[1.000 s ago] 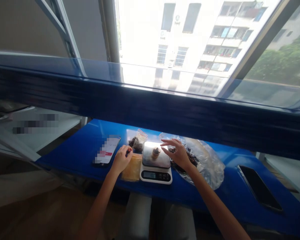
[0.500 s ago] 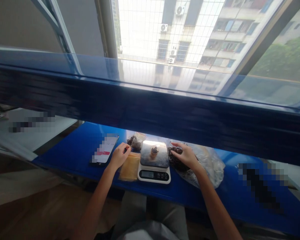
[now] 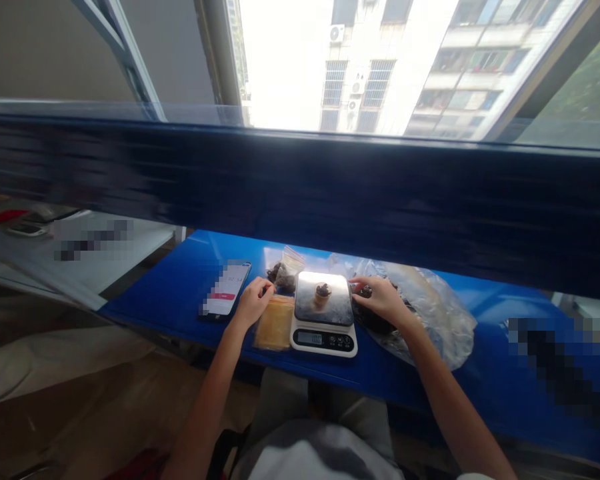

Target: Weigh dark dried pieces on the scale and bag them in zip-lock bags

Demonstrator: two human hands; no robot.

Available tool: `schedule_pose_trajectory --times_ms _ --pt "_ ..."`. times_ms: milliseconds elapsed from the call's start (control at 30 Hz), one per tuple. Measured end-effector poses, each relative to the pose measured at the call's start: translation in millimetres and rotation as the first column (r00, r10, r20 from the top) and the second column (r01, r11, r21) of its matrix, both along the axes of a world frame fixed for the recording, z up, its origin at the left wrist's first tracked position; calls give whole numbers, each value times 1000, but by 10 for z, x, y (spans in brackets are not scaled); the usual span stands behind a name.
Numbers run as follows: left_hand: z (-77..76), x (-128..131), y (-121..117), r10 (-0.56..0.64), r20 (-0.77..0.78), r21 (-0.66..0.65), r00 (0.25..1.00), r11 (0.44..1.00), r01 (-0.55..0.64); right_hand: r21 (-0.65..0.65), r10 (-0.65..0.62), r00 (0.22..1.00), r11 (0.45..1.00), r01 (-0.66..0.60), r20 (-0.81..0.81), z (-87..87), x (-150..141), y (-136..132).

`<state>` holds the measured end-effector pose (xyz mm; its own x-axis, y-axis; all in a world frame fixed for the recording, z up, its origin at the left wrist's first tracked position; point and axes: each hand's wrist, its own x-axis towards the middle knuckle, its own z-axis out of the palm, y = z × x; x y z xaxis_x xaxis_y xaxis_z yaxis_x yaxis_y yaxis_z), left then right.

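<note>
A white digital kitchen scale [image 3: 349, 327] stands in front of me, its display reading what looks like 10.0. On its metal plate sits a small tan cup [image 3: 322, 299] holding dark pieces. My right hand [image 3: 383, 301] is over a pile of dark dried pieces [image 3: 377, 323] on a clear plastic bag [image 3: 447, 327], thumb and index finger apart. Left of the scale, my left hand [image 3: 254, 300] has its fingers curled in beside a stack of yellowish zip bags [image 3: 274, 327]; whether they hold anything is hidden.
A smartphone [image 3: 227, 291] lies at the left of the blue table [image 3: 150, 287]. Behind the zip bags is a small filled clear bag [image 3: 287, 275]. A dark blue shelf edge [image 3: 300, 187] crosses above the table's far side. A white table [image 3: 145, 243] stands at the left.
The view has shifted, so the table things appear further right. My right thumb and index finger have drawn closer together at the dark pieces. My left hand stays curled by the zip bags.
</note>
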<state>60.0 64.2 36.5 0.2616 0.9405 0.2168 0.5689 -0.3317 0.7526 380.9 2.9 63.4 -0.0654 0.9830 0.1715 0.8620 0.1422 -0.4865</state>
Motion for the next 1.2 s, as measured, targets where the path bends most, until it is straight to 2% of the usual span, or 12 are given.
schedule_pose_trajectory --times_ms 200,433,667,800,933,1033,1200 --pt "28 0 5 -10 28 -31 1000 999 11 24 65 996 998 -63 -68 65 -7 -1" --pt "9 -13 27 -17 17 -13 1000 1000 18 67 86 981 995 -76 -175 22 69 20" --pt "-12 -16 32 -18 21 -13 1000 1000 19 16 81 947 997 -80 -309 -25 127 -8" --pt "-11 -16 31 -21 23 -12 1000 1000 21 52 54 962 998 -41 -268 -23 159 -33" --pt "-7 -14 24 -20 19 -2 1000 1000 20 -6 -8 977 1000 7 -212 4 167 -71" --pt "-12 -17 21 -21 15 3 1000 1000 21 -29 -6 977 1000 0 -211 24 142 -93" --pt "-23 -32 24 -21 16 22 1000 1000 21 40 14 989 999 -8 -145 7 74 -84"
